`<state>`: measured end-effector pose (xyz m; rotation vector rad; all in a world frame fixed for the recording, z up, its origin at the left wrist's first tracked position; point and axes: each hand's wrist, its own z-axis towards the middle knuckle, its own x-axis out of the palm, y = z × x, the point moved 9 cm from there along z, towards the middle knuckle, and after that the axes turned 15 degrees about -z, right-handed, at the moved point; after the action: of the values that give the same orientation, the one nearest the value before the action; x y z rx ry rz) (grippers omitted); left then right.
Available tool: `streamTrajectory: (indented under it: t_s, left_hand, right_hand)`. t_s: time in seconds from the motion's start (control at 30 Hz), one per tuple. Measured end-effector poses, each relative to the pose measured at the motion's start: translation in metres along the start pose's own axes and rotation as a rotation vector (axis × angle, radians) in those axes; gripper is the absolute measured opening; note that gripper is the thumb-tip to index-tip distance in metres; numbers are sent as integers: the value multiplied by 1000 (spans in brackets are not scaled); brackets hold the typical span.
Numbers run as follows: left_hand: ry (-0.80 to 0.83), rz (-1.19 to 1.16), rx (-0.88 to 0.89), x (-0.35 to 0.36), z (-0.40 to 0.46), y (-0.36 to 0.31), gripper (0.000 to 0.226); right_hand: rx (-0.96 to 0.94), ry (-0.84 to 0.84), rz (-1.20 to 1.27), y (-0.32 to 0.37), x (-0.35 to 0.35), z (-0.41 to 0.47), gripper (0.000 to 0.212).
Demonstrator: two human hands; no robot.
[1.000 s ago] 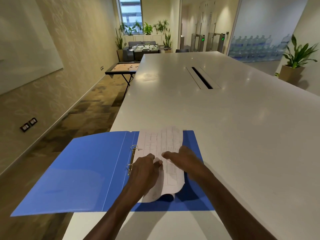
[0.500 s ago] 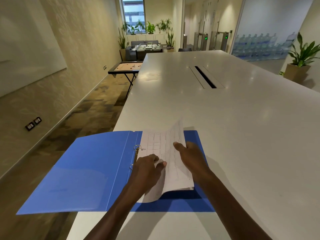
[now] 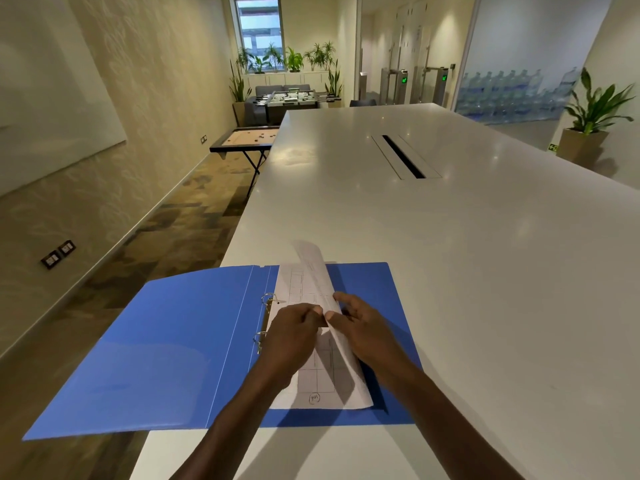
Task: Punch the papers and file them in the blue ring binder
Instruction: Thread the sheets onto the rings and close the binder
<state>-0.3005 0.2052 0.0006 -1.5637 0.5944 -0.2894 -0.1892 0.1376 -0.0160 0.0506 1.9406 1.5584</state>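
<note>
A: At the near left corner of the white table (image 3: 450, 254), toward six o'clock in the view: blue ring binder (image 3: 166, 348) lying open and flat, left cover hanging past the table edge over the patterned floor (image 3: 145, 258). Metal rings (image 3: 264, 322) along the spine, at about nine o'clock from the hands.

B: And the papers?

A: Printed sheets (image 3: 320, 375) stacked on the right half of the binder, left margin by the rings. Top sheet (image 3: 317, 271) curled up and standing on edge, running toward twelve o'clock. Whether the punched holes already sit on the rings: cannot tell; one hole visible near the upper ring.

B: Hands?

A: Left hand (image 3: 291, 336) resting on the stack, fingers curled, thumb and forefinger pinched on the lifted sheet's edge. Right hand (image 3: 363, 327) just beside it at three o'clock, fingers loosely bent, thumb closed on the same edge from the other side.

B: Step in hand?

A: Filing, judged from the lie of things; no punch anywhere in view. Next move likely calls for turning or laying the lifted sheet flat, with holes kept lined up on the rings, then closing rings and cover. Risk: tearing at the holes under a hard pull.
</note>
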Motion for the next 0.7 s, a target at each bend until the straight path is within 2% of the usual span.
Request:
streamTrajectory:
  t_s: [0.1,0.3,0.5,0.7]
  left_hand:
    - [-71,-217,-61,-5,-2,8,25]
    - [-175,-411,-165,-10,-2,26,9]
    - [-257,-432,-127,-13,-2,25,5]
    - [-195,-494,-149,-5,-2,25,11]
  right_hand:
    - [-16,-11,-58,-2,4,0,46]
    - [-38,-7,-96,-5,4,0,48]
    - [-30,21,-36,-9,2,-2,46]
    - [-26,41,-5,-13,0,-2,46]
